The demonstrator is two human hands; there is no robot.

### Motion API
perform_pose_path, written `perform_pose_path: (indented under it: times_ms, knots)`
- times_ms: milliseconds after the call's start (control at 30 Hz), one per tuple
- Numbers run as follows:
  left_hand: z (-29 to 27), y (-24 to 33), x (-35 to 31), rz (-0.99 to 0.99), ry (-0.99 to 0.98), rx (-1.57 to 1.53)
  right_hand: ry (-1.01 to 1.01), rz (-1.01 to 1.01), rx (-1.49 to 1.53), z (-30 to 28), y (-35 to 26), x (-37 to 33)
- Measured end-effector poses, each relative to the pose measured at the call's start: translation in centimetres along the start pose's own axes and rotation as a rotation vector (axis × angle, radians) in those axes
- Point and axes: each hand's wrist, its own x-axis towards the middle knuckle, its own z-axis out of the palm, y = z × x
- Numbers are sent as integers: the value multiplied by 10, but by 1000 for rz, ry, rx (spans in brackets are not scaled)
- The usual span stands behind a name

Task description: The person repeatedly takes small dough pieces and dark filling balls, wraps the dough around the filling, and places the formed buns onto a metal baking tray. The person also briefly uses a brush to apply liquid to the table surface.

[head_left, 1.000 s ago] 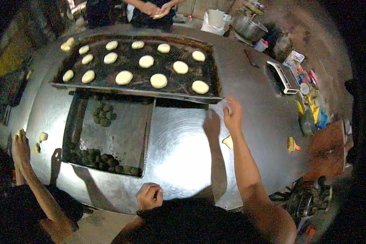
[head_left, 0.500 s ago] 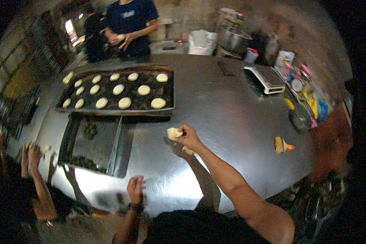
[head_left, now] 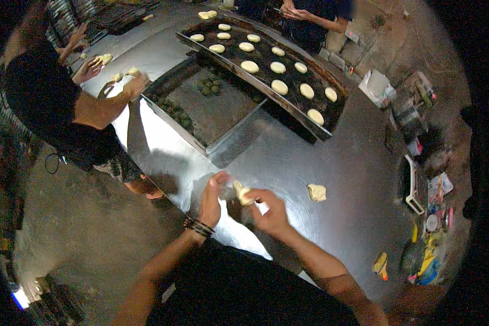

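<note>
My right hand (head_left: 271,212) pinches a small, pale piece of dough (head_left: 242,193) over the near part of the metal table. Facing it, my left hand (head_left: 213,200) is raised with its fingers stretched out, slightly smeared by motion; a gap shows between it and the dough. Another flat, torn-looking piece of dough (head_left: 317,192) lies on the table to the right of my right hand. Beyond my hands is a shallow tray (head_left: 223,122) with dark greenish lumps (head_left: 209,86) in it. Behind that, a long dark baking tray (head_left: 262,57) bears several round, pale dough pieces.
At left a co-worker's hands (head_left: 136,87) are near dough pieces (head_left: 104,58). Across the table another person's hands (head_left: 296,12) are together. At right are a yellow brush-like tool (head_left: 381,265), a white-edged scale (head_left: 413,187), bags and containers.
The view has swung left and down. One dough piece now lies apart on the table, and my right hand holds a piece close to my left hand, which has come nearer to it.
</note>
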Motion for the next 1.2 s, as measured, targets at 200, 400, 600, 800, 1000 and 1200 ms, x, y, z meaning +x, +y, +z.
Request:
perform_pose_path:
  times_ms: [200, 400, 600, 800, 1000, 1200]
  knots:
    - [-44, -29, 2, 405, -183, 1123, -889, 218, -249, 23, -17, 62]
    - [-43, -44, 21, 208, -512, 193, -390, -124, -112, 67, 29, 236]
    - [-96, -8, 45, -403, -370, -967, -353, 353, -334, 186, 82, 297]
    - [-117, 32, 63, -372, 37, -856, -196, 326, -4, 114, 35, 253]
    - [-39, 14, 35, -547, 71, -961, 31, -147, -40, 63, -34, 108]
    - [10, 22, -50, -513, -165, -652, -36, 363, 272, 1, -17, 9]
